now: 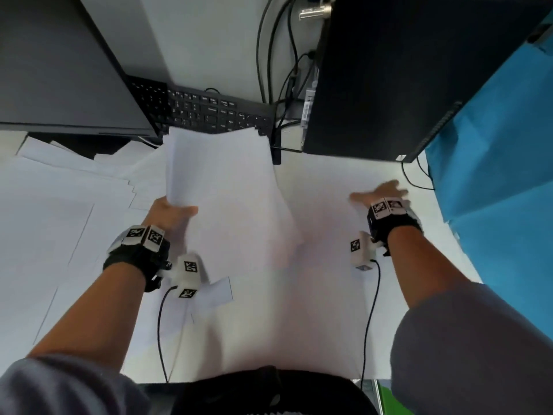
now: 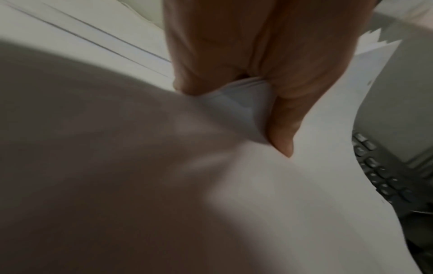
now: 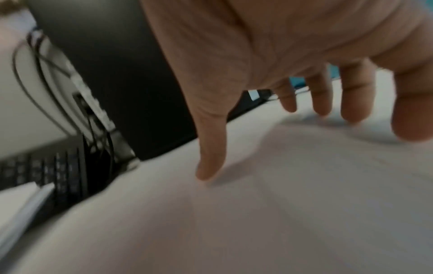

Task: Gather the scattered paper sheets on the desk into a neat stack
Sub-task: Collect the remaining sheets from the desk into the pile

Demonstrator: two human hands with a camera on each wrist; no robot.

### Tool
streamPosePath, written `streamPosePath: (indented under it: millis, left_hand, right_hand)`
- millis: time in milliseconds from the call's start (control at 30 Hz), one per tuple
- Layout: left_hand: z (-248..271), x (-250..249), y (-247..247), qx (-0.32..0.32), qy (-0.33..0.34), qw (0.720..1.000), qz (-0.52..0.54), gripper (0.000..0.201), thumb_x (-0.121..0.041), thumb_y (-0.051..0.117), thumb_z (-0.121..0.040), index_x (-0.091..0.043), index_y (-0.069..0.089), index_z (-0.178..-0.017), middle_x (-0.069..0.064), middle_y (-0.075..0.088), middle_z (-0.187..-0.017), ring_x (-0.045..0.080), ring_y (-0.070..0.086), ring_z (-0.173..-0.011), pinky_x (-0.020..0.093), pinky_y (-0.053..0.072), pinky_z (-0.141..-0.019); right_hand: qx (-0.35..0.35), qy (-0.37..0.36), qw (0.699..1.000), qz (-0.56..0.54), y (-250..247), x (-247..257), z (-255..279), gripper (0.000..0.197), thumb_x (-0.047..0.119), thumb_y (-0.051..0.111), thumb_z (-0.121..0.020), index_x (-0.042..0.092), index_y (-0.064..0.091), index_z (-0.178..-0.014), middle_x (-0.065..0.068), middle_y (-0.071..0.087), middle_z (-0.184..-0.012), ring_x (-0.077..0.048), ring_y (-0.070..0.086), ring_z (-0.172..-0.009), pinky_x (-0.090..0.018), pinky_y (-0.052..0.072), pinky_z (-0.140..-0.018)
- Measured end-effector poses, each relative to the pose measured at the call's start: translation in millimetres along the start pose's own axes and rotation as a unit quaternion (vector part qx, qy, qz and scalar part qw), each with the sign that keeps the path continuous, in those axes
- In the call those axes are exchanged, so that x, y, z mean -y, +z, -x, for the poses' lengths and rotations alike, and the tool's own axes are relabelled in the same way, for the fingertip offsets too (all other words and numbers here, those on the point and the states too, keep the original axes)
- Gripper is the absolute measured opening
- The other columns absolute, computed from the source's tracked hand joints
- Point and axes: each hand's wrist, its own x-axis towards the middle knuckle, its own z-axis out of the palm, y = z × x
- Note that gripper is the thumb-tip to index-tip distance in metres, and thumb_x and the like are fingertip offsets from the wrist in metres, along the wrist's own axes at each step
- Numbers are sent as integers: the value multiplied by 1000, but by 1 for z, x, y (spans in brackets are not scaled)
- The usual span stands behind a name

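My left hand (image 1: 175,214) pinches a bundle of white paper sheets (image 1: 221,181) by its near left corner and holds it lifted over the middle of the desk. In the left wrist view the thumb and fingers (image 2: 283,118) squeeze the bundle's corner (image 2: 236,100). More loose sheets (image 1: 59,190) lie overlapped on the left of the desk. My right hand (image 1: 381,191) is spread flat, fingers straight, over a white sheet (image 1: 329,187) on the right side. The right wrist view shows its fingertips (image 3: 208,172) touching or just above that sheet (image 3: 281,194).
A black keyboard (image 1: 209,112) sits behind the lifted bundle. A dark monitor (image 1: 59,70) stands at the back left and a black computer case (image 1: 404,70) at the back right, with cables (image 1: 281,70) between them. A blue cloth (image 1: 493,175) hangs at the right edge.
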Motion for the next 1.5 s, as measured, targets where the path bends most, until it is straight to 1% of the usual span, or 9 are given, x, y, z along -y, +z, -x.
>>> streamPosePath:
  millis: [233, 300, 500, 600, 867, 1100, 1300, 1367, 1500]
  left_hand:
    - [6, 32, -17, -28, -49, 998, 1, 22, -10, 68, -83, -3, 62, -104, 7, 60, -73, 21, 55, -65, 33, 39, -77]
    - [11, 39, -22, -25, -55, 998, 0, 24, -13, 69, -82, -4, 62, -104, 12, 64, -83, 23, 58, -69, 35, 43, -79]
    - [29, 63, -46, -26, -72, 997, 15, 41, -10, 73, -78, 2, 62, -116, 20, 66, -112, 32, 61, -100, 45, 46, -96]
    - [41, 75, -65, -27, -79, 996, 27, 44, -12, 72, -79, 1, 60, -119, 20, 64, -114, 33, 60, -103, 47, 45, -98]
    - [50, 124, -183, -109, -92, 990, 21, 42, -19, 72, -80, -1, 60, -116, 19, 64, -107, 31, 59, -95, 41, 46, -92]
    - [28, 157, -294, -156, -98, 983, 26, 41, -17, 73, -79, -2, 62, -116, 22, 65, -108, 29, 58, -90, 40, 44, -89]
    - [-15, 169, -347, -161, -93, 983, 12, 46, -18, 74, -78, -2, 60, -118, 19, 65, -107, 32, 61, -93, 40, 47, -90]
    - [-31, 175, -359, -156, -96, 983, 8, 49, -20, 75, -75, -3, 60, -118, 19, 66, -110, 37, 63, -97, 46, 47, -95]
    - [-47, 178, -364, -143, -100, 984, -19, 46, -15, 73, -78, 0, 60, -120, 23, 65, -112, 41, 62, -104, 47, 47, -94]
  right_hand:
    - [35, 81, 995, -35, 38, -18, -2, 131, 51, 82, -62, 2, -3, -148, -19, 19, -155, -40, 23, -142, -57, 24, -110]
    - [35, 67, 995, -60, 43, -16, -2, 114, 42, 85, -61, -3, 21, -143, -21, 38, -147, -38, 35, -136, -53, 33, -108]
    - [-71, -118, 981, -134, 43, -7, 21, 31, 3, 54, -84, 5, 64, -114, -16, 64, -121, -34, 59, -111, -31, 47, -87]
    - [-164, -208, 959, -98, 21, 17, 49, 27, 3, 46, -82, 16, 68, -91, -18, 68, -106, -39, 61, -98, -35, 49, -79]
    - [-294, -353, 872, -168, -8, 124, 147, 35, 2, 41, -79, 8, 61, -106, -25, 63, -107, -43, 58, -99, -41, 45, -75]
    - [-169, -223, 919, -277, 26, 179, 187, 37, 9, 41, -89, 0, 58, -121, -20, 57, -127, -34, 54, -117, -32, 45, -87]
    - [24, -182, 983, -17, 134, 175, 186, 28, 17, 48, -85, 4, 63, -105, -20, 65, -103, -34, 66, -91, -41, 55, -80]
    - [109, -153, 982, -18, 169, 178, 199, 36, 25, 45, -90, 11, 60, -120, -17, 60, -123, -27, 61, -96, -31, 48, -76]
    - [118, -172, 977, 55, 201, 203, 213, 49, 18, 49, -91, 23, 43, -139, -9, 41, -147, -29, 48, -127, -33, 39, -105]
